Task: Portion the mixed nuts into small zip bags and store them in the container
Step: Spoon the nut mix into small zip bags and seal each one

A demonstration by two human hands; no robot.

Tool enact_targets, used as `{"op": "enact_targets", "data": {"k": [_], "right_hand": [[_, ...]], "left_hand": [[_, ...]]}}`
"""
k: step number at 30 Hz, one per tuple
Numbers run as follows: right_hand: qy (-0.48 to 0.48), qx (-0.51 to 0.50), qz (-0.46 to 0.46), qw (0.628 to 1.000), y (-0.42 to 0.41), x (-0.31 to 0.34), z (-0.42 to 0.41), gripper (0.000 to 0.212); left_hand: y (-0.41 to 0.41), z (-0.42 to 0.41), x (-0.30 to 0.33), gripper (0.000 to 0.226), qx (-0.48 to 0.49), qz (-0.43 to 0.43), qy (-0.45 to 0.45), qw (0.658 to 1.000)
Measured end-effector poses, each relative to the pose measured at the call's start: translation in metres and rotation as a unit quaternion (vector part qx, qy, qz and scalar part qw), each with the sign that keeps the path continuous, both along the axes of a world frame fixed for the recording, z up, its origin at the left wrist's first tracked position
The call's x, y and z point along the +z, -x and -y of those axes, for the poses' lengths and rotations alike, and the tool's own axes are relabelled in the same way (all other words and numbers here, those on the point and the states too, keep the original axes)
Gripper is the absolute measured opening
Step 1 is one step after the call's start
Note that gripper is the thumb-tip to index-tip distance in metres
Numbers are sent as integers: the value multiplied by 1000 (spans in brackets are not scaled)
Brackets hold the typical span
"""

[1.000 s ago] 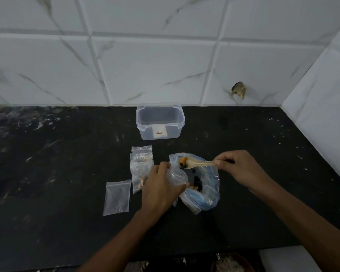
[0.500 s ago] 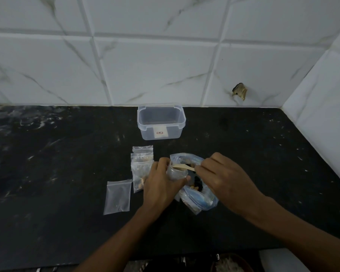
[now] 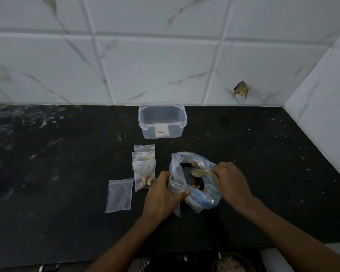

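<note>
While the left hand pinches a small clear zip bag by its mouth, thumb and fingers curled round the thin crinkled film, the right hand grips the handle of a pale spoon, its oval bowl lying inside the large bag of mixed nuts. That large bag is soft, wrinkled clear plastic with a blue zip strip along its near edge; it slumps open on the black counter, and a few tan nuts and some dark pieces show in it. The small bag touches its left rim.

Just left of the hands lies a filled small bag, flat and rectangular, with pale cashew-like nuts at its bottom; two more small bags overlap behind it, and an empty one lies flat further left. Beyond them, near the wall, stands an open translucent plastic container, a rounded rectangle with a thick rim and a white label whose small red-framed mark is too tiny to read. The counter is dark stone, speckled and streaked with white. Glossy white marble-veined tiles rise behind, one chipped with a brownish hole.
</note>
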State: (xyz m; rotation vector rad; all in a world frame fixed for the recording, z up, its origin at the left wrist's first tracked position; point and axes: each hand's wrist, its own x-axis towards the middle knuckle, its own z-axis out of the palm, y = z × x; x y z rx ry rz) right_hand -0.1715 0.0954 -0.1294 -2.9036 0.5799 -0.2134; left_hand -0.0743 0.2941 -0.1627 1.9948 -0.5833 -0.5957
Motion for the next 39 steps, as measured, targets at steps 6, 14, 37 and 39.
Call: {"op": "enact_targets", "data": {"k": [6,14,37,39], "right_hand": [[-45,20,14,999,-15,-9,-18,16],[-107,41,-49,992,3,-8,3,17],[-435,-180,-80,878,-8,11,16,14],[-457,-187,-66,867,-2,16,22,14]], "left_hand": [[4,2,0,49,-20,-54,26,998],[3,5,3,42,-31,-82,51,995],[-4,2,3,44,-7,-45,45,998],[-6,-1,6,45,-5,-37,43,998]]}}
